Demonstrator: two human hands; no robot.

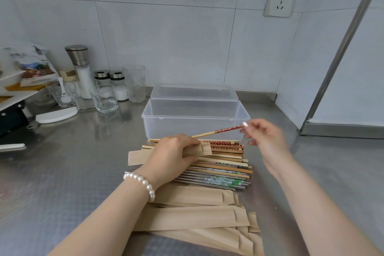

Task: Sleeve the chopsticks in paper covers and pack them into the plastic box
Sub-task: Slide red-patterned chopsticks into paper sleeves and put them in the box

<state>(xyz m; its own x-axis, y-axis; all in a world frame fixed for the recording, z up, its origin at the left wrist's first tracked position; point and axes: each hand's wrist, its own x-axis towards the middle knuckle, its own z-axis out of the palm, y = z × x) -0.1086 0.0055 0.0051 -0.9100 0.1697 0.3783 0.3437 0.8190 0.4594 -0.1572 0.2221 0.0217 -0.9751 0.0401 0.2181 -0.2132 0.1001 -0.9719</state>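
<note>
My left hand point(174, 153) grips a brown paper cover point(204, 149) that lies level above a row of loose chopsticks point(226, 165). My right hand point(262, 137) pinches the red-patterned end of a wooden chopstick point(216, 131). Its plain tip points left and disappears behind my left hand. A clear plastic box point(193, 119) with its lid flipped open at the back stands just beyond the chopsticks; its inside looks bare. A pile of several paper covers point(193, 218) lies nearest to me.
The steel counter point(62, 172) carries a salt grinder point(80, 68), two shakers point(119, 86) and several glasses point(104, 100) at the back left. A white lid point(56, 115) lies by them. A wall socket point(279, 0) is up right, and a metal post point(340, 48) runs down at the right.
</note>
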